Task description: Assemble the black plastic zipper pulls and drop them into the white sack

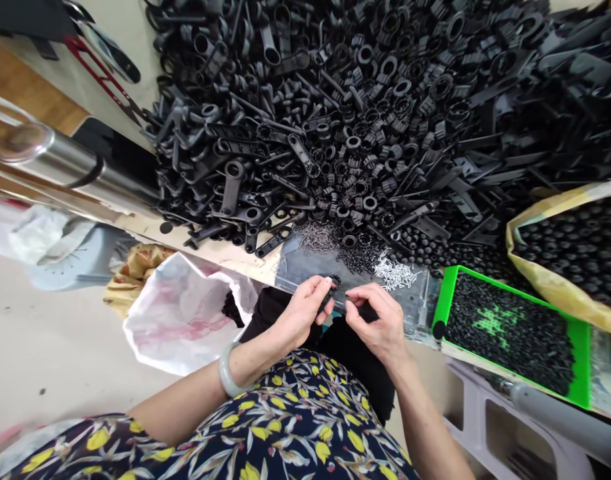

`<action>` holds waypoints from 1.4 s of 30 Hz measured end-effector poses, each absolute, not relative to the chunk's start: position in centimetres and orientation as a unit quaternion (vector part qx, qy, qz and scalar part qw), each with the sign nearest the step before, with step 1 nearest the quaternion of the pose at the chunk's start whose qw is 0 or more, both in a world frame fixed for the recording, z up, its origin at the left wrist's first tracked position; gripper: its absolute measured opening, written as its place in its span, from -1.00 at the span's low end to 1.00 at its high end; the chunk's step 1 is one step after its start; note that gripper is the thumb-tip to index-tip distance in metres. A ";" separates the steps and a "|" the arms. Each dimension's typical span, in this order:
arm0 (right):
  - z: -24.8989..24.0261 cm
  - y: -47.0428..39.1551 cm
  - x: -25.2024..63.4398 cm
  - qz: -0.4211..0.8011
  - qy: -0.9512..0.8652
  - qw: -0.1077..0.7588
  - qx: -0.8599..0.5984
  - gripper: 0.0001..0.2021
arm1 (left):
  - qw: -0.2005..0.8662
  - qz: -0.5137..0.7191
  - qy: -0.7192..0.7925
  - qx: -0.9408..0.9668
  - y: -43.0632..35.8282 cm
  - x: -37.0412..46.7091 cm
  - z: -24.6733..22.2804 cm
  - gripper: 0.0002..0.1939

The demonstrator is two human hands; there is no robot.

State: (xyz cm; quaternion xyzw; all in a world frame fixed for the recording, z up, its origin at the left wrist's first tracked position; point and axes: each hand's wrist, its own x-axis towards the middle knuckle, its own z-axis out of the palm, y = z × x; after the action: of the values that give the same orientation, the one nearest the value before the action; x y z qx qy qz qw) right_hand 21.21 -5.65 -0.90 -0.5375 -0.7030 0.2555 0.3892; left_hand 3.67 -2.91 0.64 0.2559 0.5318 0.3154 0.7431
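My left hand (305,303) is closed round a black plastic arm with a ring end (334,285), held over my lap at the table's front edge. Just to its right, my right hand (378,317) has its thumb and index finger pinched together; what sits between them is too small and dark to make out. The two hands are apart by a small gap. Beyond them, on a grey mat (298,263), lie small white pins (395,272), tiny dark parts (358,257) and small brownish pieces (318,237).
A large heap of black plastic parts (335,120) covers the table. At right stand a green tray (580,367) of small black pieces and a yellowish bag (520,227) of black balls. A white bag (160,320) hangs at left, below a steel flask (70,163).
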 end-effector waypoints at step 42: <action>-1.0 -6.4 19.8 0.120 -0.777 0.322 -0.527 -0.79 | 0.709 0.357 0.518 0.319 -4.4 4.4 -0.2 -0.79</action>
State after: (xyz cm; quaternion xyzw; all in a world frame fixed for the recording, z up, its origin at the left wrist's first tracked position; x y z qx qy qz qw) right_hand 19.79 -6.45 -1.03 -0.5267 -0.7774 0.1195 0.3224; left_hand 4.43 -4.41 -0.17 0.3190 0.5179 0.3570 0.7089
